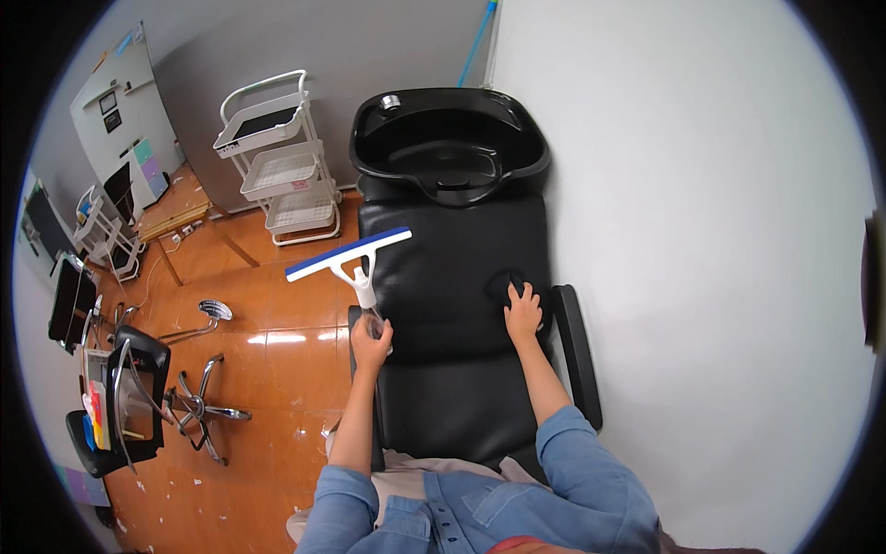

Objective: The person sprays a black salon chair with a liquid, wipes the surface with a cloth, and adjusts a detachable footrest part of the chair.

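In my left hand (371, 345) is the handle of a squeegee (349, 255), which has a wide white head, a blue blade and a partly clear grip. The head is raised over the left edge of the black salon chair's backrest (434, 268), tilted up to the right. My right hand (523, 312) presses palm-down on the right side of the backrest. Under its fingers a dark patch shows, seemingly a black cloth (499, 284), hard to tell from the black upholstery.
A black shampoo basin (449, 138) adjoins the chair's far end. The right armrest (578, 355) stands near a white wall (720, 258). Left are a white tiered trolley (280, 166), a wooden table (175, 219), a mirror (125, 120) and a wheeled chair base (198, 406) on the orange tiled floor.
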`<action>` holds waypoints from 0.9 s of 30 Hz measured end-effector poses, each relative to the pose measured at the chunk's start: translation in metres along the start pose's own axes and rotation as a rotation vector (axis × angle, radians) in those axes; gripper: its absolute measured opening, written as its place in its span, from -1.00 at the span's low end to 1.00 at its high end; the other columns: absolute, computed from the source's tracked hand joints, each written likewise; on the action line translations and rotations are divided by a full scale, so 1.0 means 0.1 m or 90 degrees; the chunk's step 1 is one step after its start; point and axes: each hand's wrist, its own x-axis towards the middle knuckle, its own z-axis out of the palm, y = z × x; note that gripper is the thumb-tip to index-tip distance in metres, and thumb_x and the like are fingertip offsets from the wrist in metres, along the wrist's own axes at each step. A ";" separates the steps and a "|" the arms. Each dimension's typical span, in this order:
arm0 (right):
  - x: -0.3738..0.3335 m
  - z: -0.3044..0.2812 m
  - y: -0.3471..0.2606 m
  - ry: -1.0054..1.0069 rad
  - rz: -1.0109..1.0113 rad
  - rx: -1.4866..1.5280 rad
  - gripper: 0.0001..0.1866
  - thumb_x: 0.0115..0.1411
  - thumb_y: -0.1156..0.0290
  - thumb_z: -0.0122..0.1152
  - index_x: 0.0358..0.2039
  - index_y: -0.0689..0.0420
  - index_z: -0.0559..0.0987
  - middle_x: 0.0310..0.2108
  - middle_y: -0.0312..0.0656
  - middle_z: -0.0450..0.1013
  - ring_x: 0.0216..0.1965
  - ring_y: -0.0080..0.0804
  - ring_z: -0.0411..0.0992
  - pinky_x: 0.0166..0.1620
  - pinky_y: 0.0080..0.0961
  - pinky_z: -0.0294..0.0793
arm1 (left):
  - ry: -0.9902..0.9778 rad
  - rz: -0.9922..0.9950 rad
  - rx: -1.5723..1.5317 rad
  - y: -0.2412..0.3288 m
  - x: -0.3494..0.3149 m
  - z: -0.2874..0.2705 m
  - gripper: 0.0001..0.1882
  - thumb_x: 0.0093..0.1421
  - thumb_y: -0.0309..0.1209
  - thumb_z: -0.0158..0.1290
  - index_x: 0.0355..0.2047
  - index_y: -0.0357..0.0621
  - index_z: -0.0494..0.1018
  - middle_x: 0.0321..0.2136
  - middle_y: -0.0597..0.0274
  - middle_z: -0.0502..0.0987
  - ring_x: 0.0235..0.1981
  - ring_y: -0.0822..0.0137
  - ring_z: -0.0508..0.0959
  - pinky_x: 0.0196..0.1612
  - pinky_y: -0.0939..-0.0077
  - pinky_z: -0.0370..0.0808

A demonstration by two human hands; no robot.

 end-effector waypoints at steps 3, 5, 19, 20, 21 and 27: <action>0.05 -0.07 0.05 -0.039 0.052 0.152 -0.35 -0.03 0.26 0.34 0.12 -0.07 0.35 0.10 -0.05 0.21 0.02 0.01 0.30 -0.09 -0.14 0.44 | -0.115 -0.148 -0.151 0.14 -0.37 0.07 -0.78 0.07 -0.39 0.16 -0.46 -0.30 0.40 -0.62 0.18 0.43 -0.58 0.40 0.42 -0.44 0.45 0.38; -0.05 -0.16 -0.03 -0.021 0.015 0.233 -0.34 -0.02 0.23 0.33 0.12 -0.02 0.34 0.09 -0.01 0.21 0.02 0.04 0.30 -0.07 -0.15 0.43 | -0.171 -0.179 -0.225 0.37 -0.55 0.12 -0.83 0.10 -0.41 0.12 -0.42 -0.28 0.42 -0.54 0.24 0.47 -0.52 0.42 0.43 -0.39 0.48 0.39; -1.45 -1.04 -1.11 -0.129 -0.149 0.452 -0.52 0.26 -0.04 -0.08 0.06 -0.06 0.46 0.19 -0.08 0.14 0.17 -0.03 0.11 0.17 -0.15 0.09 | -0.411 -0.416 -0.444 0.87 -1.19 -0.30 -0.55 0.09 -0.28 0.09 -0.04 -0.25 0.42 -0.23 0.23 0.46 -0.16 0.40 0.37 -0.04 0.49 0.28; -1.45 -1.05 -1.14 -0.039 -0.140 0.487 -0.54 0.19 0.02 0.09 0.00 0.04 0.48 0.16 -0.07 0.17 0.15 -0.10 0.13 0.16 -0.21 0.09 | -0.427 -0.357 -0.388 0.90 -1.22 -0.32 -0.55 0.08 -0.30 0.11 -0.03 -0.25 0.42 -0.23 0.21 0.47 -0.19 0.41 0.39 -0.08 0.50 0.31; -1.41 -0.95 -1.15 -0.055 -0.119 0.624 -0.56 0.18 0.09 0.14 -0.03 0.10 0.48 0.08 -0.09 0.26 0.09 -0.17 0.21 0.12 -0.27 0.16 | -0.442 -0.298 -0.331 0.92 -1.25 -0.33 -0.54 0.08 -0.31 0.14 -0.02 -0.25 0.42 -0.24 0.20 0.48 -0.23 0.41 0.41 -0.12 0.50 0.35; -1.47 -1.41 -1.23 -0.342 0.135 1.193 -0.79 0.31 0.26 0.00 -0.23 0.13 0.31 -0.47 -0.23 0.40 -0.50 -0.48 0.42 -0.39 -0.51 0.50 | -0.471 -0.279 -0.303 0.89 -1.48 -0.36 -0.41 0.01 -0.23 0.25 0.06 -0.05 0.38 -0.07 0.12 0.46 0.08 0.23 0.30 0.15 0.38 0.18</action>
